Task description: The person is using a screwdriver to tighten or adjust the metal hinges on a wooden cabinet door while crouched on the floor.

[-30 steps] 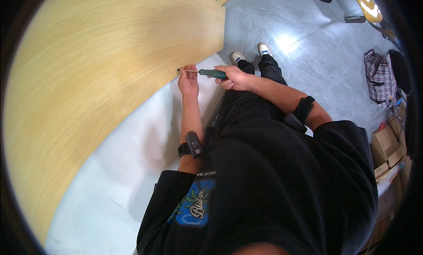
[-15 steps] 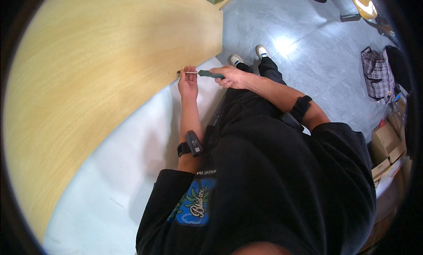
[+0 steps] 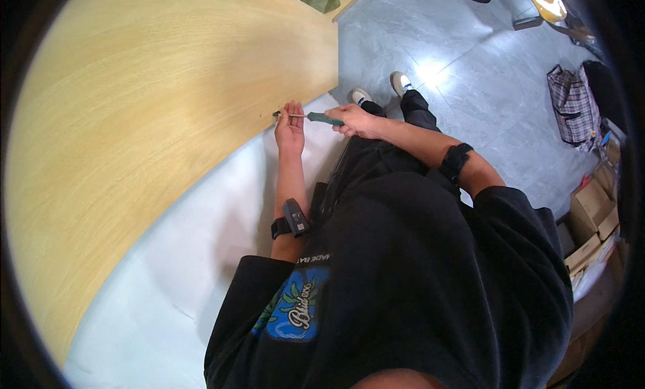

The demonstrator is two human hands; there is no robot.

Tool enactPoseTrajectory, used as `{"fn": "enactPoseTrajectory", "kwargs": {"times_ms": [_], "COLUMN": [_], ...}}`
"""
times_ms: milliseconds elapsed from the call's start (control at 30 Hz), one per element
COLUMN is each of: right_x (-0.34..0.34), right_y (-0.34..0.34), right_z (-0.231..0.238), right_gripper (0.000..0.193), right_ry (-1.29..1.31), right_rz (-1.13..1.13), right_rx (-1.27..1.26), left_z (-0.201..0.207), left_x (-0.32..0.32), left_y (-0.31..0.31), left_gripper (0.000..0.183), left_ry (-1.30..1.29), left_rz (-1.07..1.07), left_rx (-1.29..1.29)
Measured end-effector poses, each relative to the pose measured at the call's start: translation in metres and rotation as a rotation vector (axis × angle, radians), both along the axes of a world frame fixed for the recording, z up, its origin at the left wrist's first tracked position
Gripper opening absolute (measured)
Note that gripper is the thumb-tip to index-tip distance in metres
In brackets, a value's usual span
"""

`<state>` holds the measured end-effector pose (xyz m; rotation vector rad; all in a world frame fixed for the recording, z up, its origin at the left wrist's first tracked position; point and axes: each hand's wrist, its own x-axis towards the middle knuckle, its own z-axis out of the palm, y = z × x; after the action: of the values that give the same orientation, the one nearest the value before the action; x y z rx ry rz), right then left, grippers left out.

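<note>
Head view is showing two bare hands working beside a light wood-grain panel [image 3: 188,87], which is filling the upper left and bending with the lens. The right hand [image 3: 354,120] is wrapping around the handle of a green-handled screwdriver [image 3: 325,119], and the metal shaft is pointing left toward the panel. The screwdriver is reaching toward the panel's lower edge, not far from its lower right corner, its far end disappearing among the fingers of the left hand [image 3: 290,130]. That hand is facing palm up, thumb and forefinger coming close together at the shaft, the others spreading loosely; whether they are pinching it, I cannot tell. Just beyond those fingertips, a small dark fitting [image 3: 277,114] is showing near the same edge, too small to make out clearly. Below the panel's lower edge, a white surface [image 3: 181,241] is stretching away. A black strapped device [image 3: 294,218] is circling the left forearm, a black band [image 3: 455,162] the right. Past the panel's right edge, light shoes [image 3: 402,83] are standing on the grey tiled floor [image 3: 376,46], while a checked bag [image 3: 574,110] and an open cardboard box [image 3: 592,204] are resting farther off.
</note>
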<state>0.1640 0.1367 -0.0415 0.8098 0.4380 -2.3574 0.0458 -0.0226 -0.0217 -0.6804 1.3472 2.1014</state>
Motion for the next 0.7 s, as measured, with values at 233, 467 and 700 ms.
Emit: {"fn": "enactPoseTrajectory", "kwargs": {"times_ms": [233, 467, 700], "right_x": [0.006, 0.004, 0.002], "right_y": [-0.007, -0.007, 0.003], "right_z": [0.002, -0.003, 0.009], "right_gripper": [0.025, 0.032, 0.029], "right_ry": [0.46, 0.329, 0.355], "right_rz": [-0.113, 0.053, 0.03], "right_rx": [0.9, 0.649, 0.682], "left_z": [-0.004, -0.004, -0.012], "left_x": [-0.002, -0.005, -0.008], "left_y": [-0.003, -0.008, -0.013], "left_gripper": [0.028, 0.027, 0.027], "left_ry": [0.046, -0.019, 0.052], "left_rz": [-0.129, -0.128, -0.09], "left_rx": [-0.149, -0.068, -0.141]}}
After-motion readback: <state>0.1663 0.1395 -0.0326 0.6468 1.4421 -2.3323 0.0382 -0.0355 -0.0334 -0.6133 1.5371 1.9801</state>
